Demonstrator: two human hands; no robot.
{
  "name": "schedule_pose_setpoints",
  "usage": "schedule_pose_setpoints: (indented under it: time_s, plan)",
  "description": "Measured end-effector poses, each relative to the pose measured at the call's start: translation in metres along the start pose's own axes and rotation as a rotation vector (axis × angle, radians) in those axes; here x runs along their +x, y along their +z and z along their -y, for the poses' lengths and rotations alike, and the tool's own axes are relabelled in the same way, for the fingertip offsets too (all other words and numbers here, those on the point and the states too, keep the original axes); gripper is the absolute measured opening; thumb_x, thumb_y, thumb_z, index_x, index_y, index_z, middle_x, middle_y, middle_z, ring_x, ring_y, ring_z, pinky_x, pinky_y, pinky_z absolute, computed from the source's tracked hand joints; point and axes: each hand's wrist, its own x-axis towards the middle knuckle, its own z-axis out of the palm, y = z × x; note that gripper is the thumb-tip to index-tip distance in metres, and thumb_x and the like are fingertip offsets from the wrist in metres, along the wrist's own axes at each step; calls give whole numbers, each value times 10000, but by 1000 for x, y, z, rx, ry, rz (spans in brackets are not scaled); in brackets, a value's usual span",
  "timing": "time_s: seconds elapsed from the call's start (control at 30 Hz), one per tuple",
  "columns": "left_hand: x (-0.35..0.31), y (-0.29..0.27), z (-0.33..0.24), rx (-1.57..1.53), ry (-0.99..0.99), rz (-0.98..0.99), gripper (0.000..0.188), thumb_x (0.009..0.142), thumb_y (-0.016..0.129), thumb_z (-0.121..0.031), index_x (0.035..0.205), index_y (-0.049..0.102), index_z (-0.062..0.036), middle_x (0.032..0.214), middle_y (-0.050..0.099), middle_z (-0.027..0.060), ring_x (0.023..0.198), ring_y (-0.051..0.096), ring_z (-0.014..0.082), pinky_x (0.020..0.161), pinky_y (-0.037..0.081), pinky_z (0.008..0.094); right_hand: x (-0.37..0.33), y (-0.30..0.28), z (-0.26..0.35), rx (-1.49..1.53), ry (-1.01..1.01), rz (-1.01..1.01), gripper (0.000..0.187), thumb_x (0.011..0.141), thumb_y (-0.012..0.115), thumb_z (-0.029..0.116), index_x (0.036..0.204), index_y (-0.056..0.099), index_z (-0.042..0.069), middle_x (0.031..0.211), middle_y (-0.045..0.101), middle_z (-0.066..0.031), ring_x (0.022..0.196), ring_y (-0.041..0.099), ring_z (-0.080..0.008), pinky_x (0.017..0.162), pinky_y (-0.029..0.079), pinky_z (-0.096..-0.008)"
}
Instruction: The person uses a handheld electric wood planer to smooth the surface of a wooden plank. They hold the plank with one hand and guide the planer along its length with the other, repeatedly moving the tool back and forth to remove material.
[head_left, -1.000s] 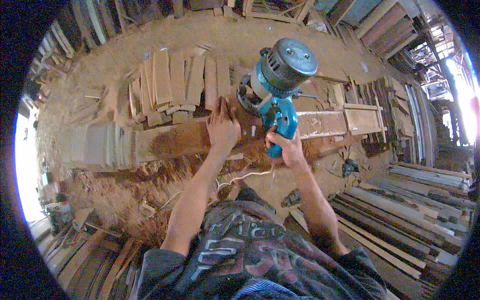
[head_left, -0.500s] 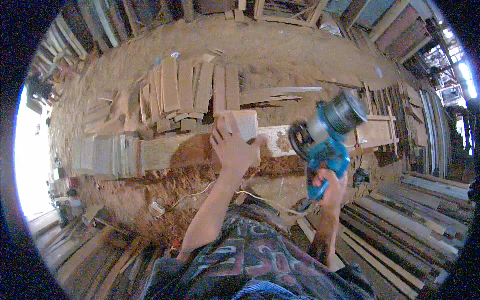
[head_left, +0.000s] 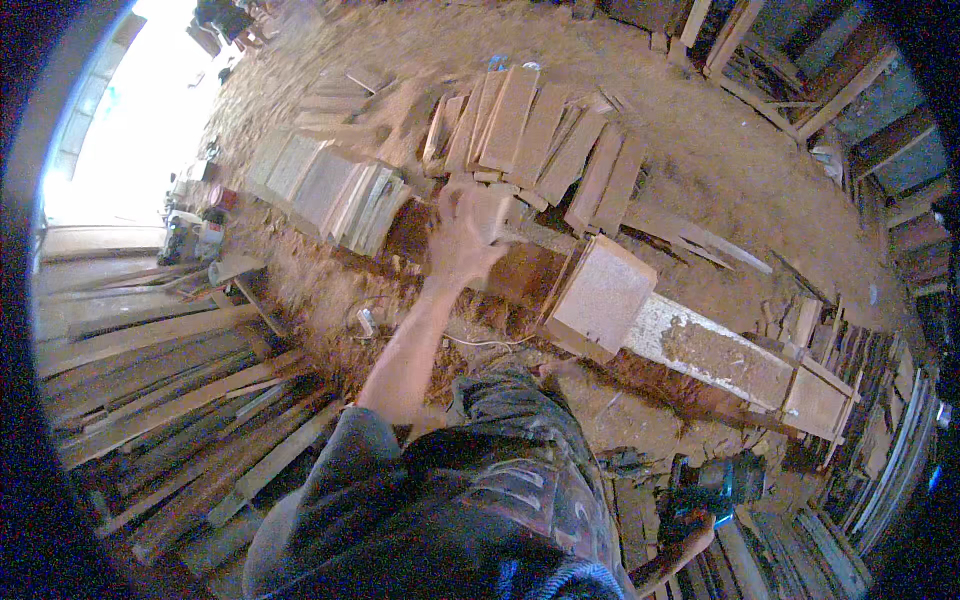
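My left hand (head_left: 458, 238) reaches forward over the left part of a long wooden beam (head_left: 715, 350). It is closed on a short pale piece of wood (head_left: 492, 210), its thumb along the near side. To the right, a stack of short boards (head_left: 605, 295) sits on the beam. Low at the right, my right hand (head_left: 697, 524) grips a teal and black power tool (head_left: 712, 492) by its handle, away from the beam. The tool's exact kind is hard to make out.
A row of upright boards (head_left: 335, 195) stands at the beam's left end. Loose boards (head_left: 520, 120) lie in a heap behind it. A white cable (head_left: 490, 342) crosses the ground before me. Long planks (head_left: 170, 400) are piled at the left. People (head_left: 228, 20) are at the far left.
My view has turned left. My left hand has left the stack on the beam and moved left to a pale piece of wood. My right hand has lowered the power tool to the right.
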Motion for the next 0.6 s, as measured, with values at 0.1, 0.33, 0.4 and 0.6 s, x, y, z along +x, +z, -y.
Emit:
schedule_pose_setpoints:
  time_s: [0.1,0.33,0.4,0.6]
  plan:
    - [5,45,86,-88,-87,143,1096,663,861,-362,1537,264,-77,1560,222,211,1427,309,469,1176,306,539,-21,0,-1,14,-25,-32,217,851,676,191,911,546,28,685,554,-52,550,505,-154,494,440,-313]
    - [9,116,215,206,152,-13,1030,732,785,-317,1565,257,-17,1644,137,249,1512,168,455,1243,144,545,-89,21,30,37,-110,-59,257,831,696,194,946,548,18,686,561,-54,538,511,-154,491,448,-315]
    - [12,119,231,201,203,-73,940,760,758,-294,1535,320,7,1635,189,252,1518,160,443,1242,146,544,-117,24,42,43,-138,-59,270,825,702,195,956,549,15,687,563,-55,535,513,-154,490,450,-315]
    - [0,94,145,-77,265,-237,756,878,685,-308,1492,394,23,1549,385,256,1463,330,396,1203,267,504,-202,47,80,117,-219,17,311,808,719,198,986,551,6,688,569,-57,524,518,-153,488,456,-317]
